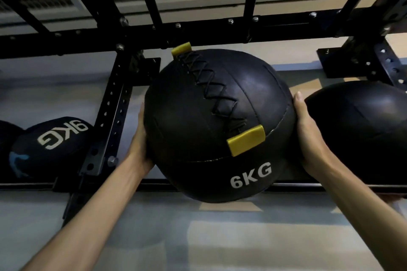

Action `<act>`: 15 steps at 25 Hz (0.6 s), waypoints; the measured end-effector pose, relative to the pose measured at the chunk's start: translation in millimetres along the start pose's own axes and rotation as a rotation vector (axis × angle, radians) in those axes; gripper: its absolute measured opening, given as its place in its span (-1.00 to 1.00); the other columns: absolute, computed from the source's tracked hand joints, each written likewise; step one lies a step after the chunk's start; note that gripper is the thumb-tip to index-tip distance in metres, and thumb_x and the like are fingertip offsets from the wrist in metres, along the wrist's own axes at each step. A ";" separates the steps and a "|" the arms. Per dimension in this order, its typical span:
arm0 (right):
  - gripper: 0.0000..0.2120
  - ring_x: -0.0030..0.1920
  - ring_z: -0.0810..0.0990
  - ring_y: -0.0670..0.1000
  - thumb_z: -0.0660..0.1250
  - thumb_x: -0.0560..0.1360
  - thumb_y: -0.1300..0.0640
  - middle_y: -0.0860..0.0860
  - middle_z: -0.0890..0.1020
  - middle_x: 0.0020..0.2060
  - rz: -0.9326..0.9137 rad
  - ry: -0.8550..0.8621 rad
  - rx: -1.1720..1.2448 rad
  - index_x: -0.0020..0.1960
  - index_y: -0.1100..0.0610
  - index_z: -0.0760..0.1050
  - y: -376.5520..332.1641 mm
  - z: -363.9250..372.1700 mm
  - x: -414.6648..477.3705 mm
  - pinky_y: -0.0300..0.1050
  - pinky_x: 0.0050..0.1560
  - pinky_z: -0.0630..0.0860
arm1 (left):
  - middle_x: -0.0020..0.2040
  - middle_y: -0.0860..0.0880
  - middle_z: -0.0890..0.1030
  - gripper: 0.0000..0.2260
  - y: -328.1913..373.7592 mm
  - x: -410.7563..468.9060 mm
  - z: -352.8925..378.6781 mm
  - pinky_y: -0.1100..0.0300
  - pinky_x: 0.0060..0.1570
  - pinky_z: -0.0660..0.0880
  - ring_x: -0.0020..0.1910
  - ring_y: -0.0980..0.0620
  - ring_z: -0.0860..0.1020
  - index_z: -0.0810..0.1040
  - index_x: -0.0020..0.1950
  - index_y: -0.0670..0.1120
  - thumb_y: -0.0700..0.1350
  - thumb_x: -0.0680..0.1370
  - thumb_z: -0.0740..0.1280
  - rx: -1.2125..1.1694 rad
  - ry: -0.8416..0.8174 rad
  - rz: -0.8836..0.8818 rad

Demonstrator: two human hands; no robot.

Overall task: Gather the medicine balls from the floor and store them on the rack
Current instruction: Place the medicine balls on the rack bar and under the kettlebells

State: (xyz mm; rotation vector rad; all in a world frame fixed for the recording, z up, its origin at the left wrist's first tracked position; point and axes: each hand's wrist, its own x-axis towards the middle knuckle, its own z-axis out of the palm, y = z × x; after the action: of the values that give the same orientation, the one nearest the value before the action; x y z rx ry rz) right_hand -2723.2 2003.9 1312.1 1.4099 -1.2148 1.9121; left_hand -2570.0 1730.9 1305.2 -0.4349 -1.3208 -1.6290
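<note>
Head view, our left hand (pixel 141 138) and right hand (pixel 308 134) pressed flat, fingers spread, on a black ball (pixel 211 121) marked "6KG", at the black rack (pixel 198 33), "9KG" ball (pixel 55 136) shelved left, another ball (pixel 361 125) just right.

In front of me is the rack (pixel 114 103), black steel with rows of holes in its uprights and bolts along the top beam. Its low rail (pixel 297 186) runs across below the balls. On my left of the upright a 9KG ball (pixel 52 145) lies on the rack, touching another dark ball (pixel 6 138) at the frame's edge. On my right a plain black ball (pixel 361 130) sits on the rail. Whether the 6KG ball (pixel 218 123) in the middle bay rests on the rail, I cannot tell.
</note>
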 end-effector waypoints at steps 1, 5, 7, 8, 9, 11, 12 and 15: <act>-0.28 0.32 0.59 0.00 0.14 0.46 -0.53 -0.05 0.66 0.26 -0.035 -0.014 0.002 0.38 -0.09 0.54 8.3 1.9 6.2 0.13 0.46 0.38 | 0.11 -0.06 0.70 -0.55 -4.5 7.7 -2.3 0.07 0.04 0.55 0.06 -0.10 0.65 0.64 0.13 -0.03 0.28 0.63 0.17 0.004 0.030 0.004; -0.40 0.31 0.59 -0.03 0.06 0.56 -0.43 -0.04 0.65 0.26 -0.242 0.100 -0.035 0.37 -0.12 0.54 26.9 10.3 30.0 0.12 0.41 0.43 | -0.01 0.11 0.70 -0.64 -19.6 47.6 -13.1 0.20 -0.13 0.53 -0.13 0.13 0.66 0.59 0.21 0.04 0.23 0.65 0.16 0.047 0.081 0.094; -0.44 0.34 0.57 -0.01 0.08 0.59 -0.36 -0.02 0.63 0.28 -0.381 0.172 -0.050 0.40 -0.06 0.50 37.7 14.3 41.7 0.13 0.40 0.44 | 0.00 0.09 0.71 -0.66 -24.0 62.9 -15.7 0.22 -0.16 0.55 -0.15 0.15 0.67 0.61 0.16 0.05 0.23 0.65 0.17 0.033 0.084 0.109; -0.47 0.34 0.56 -0.01 0.10 0.62 -0.29 0.00 0.62 0.29 -0.458 0.215 -0.057 0.41 0.00 0.48 42.4 16.1 45.5 0.10 0.40 0.45 | 0.03 0.06 0.70 -0.66 -25.3 69.9 -14.8 0.22 -0.15 0.56 -0.14 0.15 0.67 0.61 0.17 0.04 0.22 0.65 0.18 0.023 0.084 0.114; -0.53 0.33 0.56 -0.02 0.12 0.65 -0.19 0.02 0.61 0.28 -0.534 0.247 -0.072 0.40 0.07 0.46 45.1 18.1 47.2 0.05 0.39 0.46 | 0.04 0.03 0.70 -0.65 -26.3 77.9 -13.8 0.22 -0.13 0.58 -0.11 0.12 0.67 0.60 0.22 0.02 0.20 0.65 0.19 -0.001 0.102 0.117; -0.67 0.27 0.56 -0.14 0.14 0.70 0.01 -0.01 0.62 0.21 -0.629 0.267 -0.137 0.35 0.15 0.46 47.2 21.7 51.9 -0.15 0.30 0.48 | 0.05 -0.03 0.70 -0.63 -28.2 96.3 -13.2 0.15 0.00 0.60 0.00 0.02 0.67 0.60 0.27 -0.04 0.16 0.64 0.24 -0.043 0.184 0.124; -0.73 0.21 0.57 -0.22 0.15 0.71 0.08 -0.05 0.62 0.16 -0.626 0.258 -0.174 0.32 0.16 0.48 46.2 22.5 55.6 -0.27 0.22 0.47 | 0.06 -0.05 0.69 -0.63 -29.2 107.7 -13.4 0.09 0.07 0.60 0.05 -0.04 0.66 0.61 0.26 -0.07 0.15 0.61 0.29 -0.040 0.238 0.131; -0.73 0.11 0.58 -0.28 0.21 0.69 0.07 -0.05 0.64 0.11 -0.517 0.210 -0.252 0.29 0.17 0.54 46.7 20.8 77.8 -0.42 0.08 0.45 | -0.06 -0.06 0.62 -0.64 -29.0 127.6 -7.1 0.11 -0.06 0.55 0.00 -0.07 0.62 0.54 0.16 -0.18 0.10 0.58 0.34 0.070 0.375 0.235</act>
State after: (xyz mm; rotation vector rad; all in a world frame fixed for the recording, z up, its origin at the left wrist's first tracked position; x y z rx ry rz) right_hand -2777.4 1952.9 1368.1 1.2073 -0.8514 1.4513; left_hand -2653.0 1666.2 1383.3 -0.2184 -1.0013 -1.3829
